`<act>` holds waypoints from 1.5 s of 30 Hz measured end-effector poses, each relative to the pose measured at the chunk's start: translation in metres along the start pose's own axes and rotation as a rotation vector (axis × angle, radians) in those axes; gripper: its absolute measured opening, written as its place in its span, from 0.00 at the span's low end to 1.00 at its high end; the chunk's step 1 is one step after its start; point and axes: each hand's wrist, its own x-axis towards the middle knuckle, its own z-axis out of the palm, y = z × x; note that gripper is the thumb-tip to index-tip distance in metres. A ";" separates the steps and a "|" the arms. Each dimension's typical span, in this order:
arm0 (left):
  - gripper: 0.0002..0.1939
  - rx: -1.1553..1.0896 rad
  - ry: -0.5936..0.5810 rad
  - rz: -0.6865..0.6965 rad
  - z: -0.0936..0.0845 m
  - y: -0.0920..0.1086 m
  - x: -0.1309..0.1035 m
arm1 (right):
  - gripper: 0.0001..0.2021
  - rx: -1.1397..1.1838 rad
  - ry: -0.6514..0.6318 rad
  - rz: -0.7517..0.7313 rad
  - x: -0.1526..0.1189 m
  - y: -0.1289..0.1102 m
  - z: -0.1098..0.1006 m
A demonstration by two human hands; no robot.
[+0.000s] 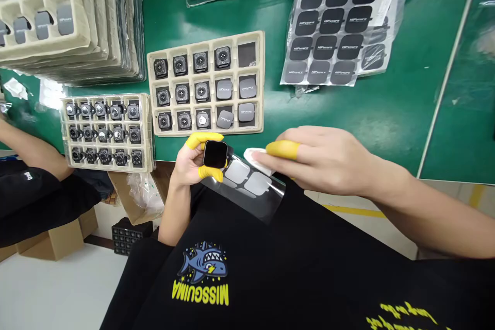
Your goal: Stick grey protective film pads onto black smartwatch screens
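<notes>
Yellow finger covers are on my left hand point(189, 164), which grips a black square watch face point(215, 154) between fingers and thumb, screen up. A clear film sheet point(257, 185) with pale rounded-square pieces extends to the right from that hand. My right hand point(328, 161), with one yellow finger cover, pinches a folded white cloth point(260, 160) just above the film's upper edge. Beyond my hands a beige tray point(264, 82) holds several dark watch bodies and some grey rounded-square covers; its far right compartment shows only a dark square lining.
Stacked trays point(112, 20) stand at the back left, with a second full tray point(149, 134) below them. Sheets of black labels point(331, 20) lie at the back right. A person's arm point(38, 152) is at the far left. Cardboard boxes point(54, 237) sit on the floor.
</notes>
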 end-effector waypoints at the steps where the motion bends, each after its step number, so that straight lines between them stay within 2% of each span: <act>1: 0.43 -0.009 -0.010 0.015 -0.001 0.001 0.000 | 0.16 0.002 0.041 0.054 -0.003 0.001 -0.001; 4: 0.44 -0.018 -0.046 0.039 0.000 0.001 0.004 | 0.21 -0.026 0.131 0.133 -0.006 -0.002 0.001; 8: 0.46 0.019 -0.063 0.003 0.004 -0.001 0.006 | 0.23 0.008 0.075 0.047 0.002 -0.012 0.007; 10: 0.46 0.032 -0.086 -0.008 0.005 -0.001 0.005 | 0.19 0.019 0.041 -0.019 0.008 -0.016 0.010; 13: 0.44 0.016 -0.156 -0.030 0.006 0.001 0.004 | 0.10 -0.022 0.060 -0.116 0.017 -0.021 0.016; 15: 0.43 0.021 -0.186 -0.040 0.007 0.002 0.003 | 0.09 -0.059 0.086 -0.149 0.023 -0.021 0.022; 20: 0.41 0.036 -0.090 -0.024 0.005 -0.004 0.000 | 0.13 -0.174 0.125 -0.031 0.025 -0.009 0.031; 23: 0.40 -0.027 -0.005 0.008 0.001 -0.006 -0.003 | 0.14 -0.204 0.111 0.064 0.013 -0.001 0.026; 25: 0.41 -0.030 0.023 0.010 0.000 -0.006 -0.005 | 0.15 -0.153 0.151 0.090 0.004 -0.002 0.021; 28: 0.41 0.007 -0.024 0.011 0.001 -0.005 -0.002 | 0.16 -0.025 0.179 0.056 0.004 -0.010 0.019; 32: 0.40 0.027 -0.133 0.005 0.007 -0.005 0.004 | 0.11 -0.013 0.151 -0.028 0.028 -0.019 0.031; 36: 0.42 0.018 -0.089 -0.060 0.008 -0.007 0.001 | 0.13 -0.121 0.194 0.036 0.039 -0.012 0.036; 39: 0.43 -0.005 -0.003 -0.112 0.006 -0.007 -0.007 | 0.16 -0.147 0.169 0.153 0.011 0.004 0.032; 41: 0.43 -0.034 0.046 -0.075 0.005 -0.007 -0.011 | 0.14 -0.180 0.205 0.299 -0.025 0.024 0.031; 42: 0.42 -0.051 0.060 -0.043 0.004 -0.007 -0.012 | 0.11 -0.240 0.244 0.389 -0.047 0.036 0.032; 44: 0.41 -0.069 0.061 0.014 0.004 -0.007 -0.012 | 0.03 -0.304 0.272 0.472 -0.091 0.058 0.035; 45: 0.41 -0.065 0.059 0.029 0.004 -0.007 -0.012 | 0.05 -0.309 0.287 0.571 -0.109 0.065 0.037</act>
